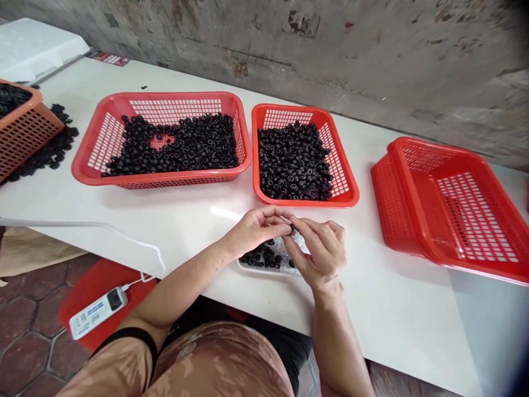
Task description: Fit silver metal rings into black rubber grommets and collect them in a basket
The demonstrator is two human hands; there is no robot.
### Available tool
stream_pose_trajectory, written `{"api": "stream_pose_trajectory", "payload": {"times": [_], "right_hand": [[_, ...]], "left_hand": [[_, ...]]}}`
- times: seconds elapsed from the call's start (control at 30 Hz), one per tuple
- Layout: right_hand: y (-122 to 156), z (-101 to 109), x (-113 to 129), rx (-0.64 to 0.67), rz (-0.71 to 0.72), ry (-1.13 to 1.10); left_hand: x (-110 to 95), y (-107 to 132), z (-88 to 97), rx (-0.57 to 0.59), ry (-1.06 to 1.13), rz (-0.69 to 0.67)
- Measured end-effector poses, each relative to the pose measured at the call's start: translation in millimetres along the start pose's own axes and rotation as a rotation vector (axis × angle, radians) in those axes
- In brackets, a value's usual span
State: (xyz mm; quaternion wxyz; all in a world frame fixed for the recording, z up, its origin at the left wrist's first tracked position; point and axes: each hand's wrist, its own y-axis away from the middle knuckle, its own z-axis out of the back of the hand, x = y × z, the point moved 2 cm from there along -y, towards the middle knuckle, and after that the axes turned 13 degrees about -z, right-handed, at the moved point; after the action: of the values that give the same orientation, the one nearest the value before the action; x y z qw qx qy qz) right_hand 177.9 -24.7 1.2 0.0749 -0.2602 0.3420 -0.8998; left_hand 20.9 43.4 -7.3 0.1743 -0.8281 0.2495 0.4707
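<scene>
Over a tray point(268, 274), both hands point(256, 229) point(320, 256) pinch a black bead point(292, 226).

Black piece point(293, 226) between fingertips point(285, 229): shape hidden. White tray point(264, 271) below fingers: partly covered by left hand point(256, 229), right hand point(320, 253).

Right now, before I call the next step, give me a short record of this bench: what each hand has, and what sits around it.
left hand: fingertips on a small black ring
right hand: pinching the same ring
under hands: shallow white tray with black rings on a silvery lining
ahead: wide red mesh basket and narrower red mesh basket, both holding many black rings
right: third red mesh basket
far left: orange mesh basket, loose black rings beside it
surface: white table
</scene>
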Motion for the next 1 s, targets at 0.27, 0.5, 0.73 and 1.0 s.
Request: {"api": "stream_pose_trajectory", "payload": {"times": [0.27,0.5,0.73,1.0], "right_hand": [[-1.5,-1.2,2.4,0.041,-0.012,0.057],[0.1,-1.6,4.0,0.06,0.025,0.167],[-2.3,-1.5,6.7,0.006,0.076,0.214],[-3.2,-2.6,7.3,-0.038,0.042,0.226]], "left_hand": [[-1.6,0.6,-1.3,0.068,-0.135,-0.025],[-1.9,2.3,-2.6,0.066,-0.322,-0.101],[-4.5,4.9,-7.4,0.054,-0.582,-0.264],[-5.0,2.9,-8.4,0.063,-0.407,-0.15]]}}
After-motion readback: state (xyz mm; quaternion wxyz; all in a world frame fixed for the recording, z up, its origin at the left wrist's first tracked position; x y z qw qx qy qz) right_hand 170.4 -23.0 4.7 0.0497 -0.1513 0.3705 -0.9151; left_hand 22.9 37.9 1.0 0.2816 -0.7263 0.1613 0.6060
